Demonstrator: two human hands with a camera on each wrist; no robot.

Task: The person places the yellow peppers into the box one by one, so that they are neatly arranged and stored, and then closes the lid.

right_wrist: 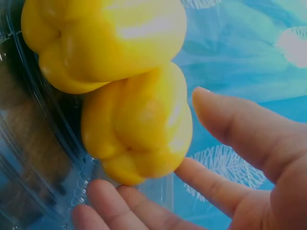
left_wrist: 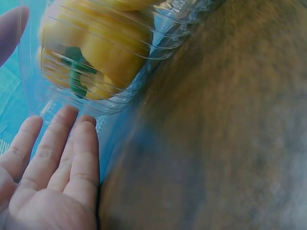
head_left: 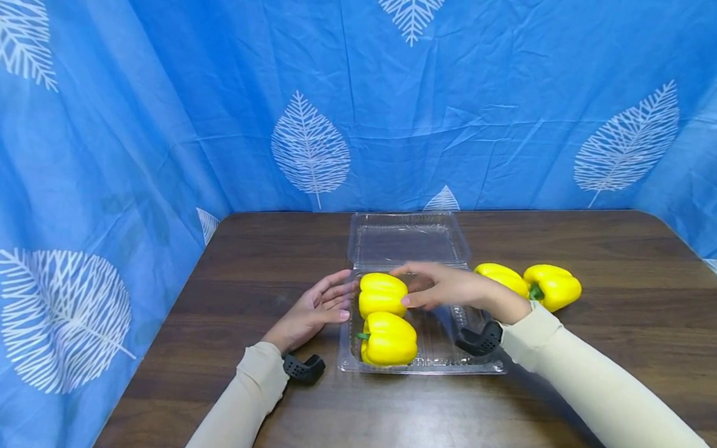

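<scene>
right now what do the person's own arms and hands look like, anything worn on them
The left sleeve and right sleeve are long, plain and cream, slightly bunched at the ends. The left hand and right hand wear no gloves. The left wrist piece and right wrist piece are black with small holes. No cables show.

Peppers (head_left: pixel 388 338) glossy, smooth; container (head_left: pixel 435 340) clear plastic (ribbed); tabletop (head_left: pixel 410 428) wood-grained.
</scene>
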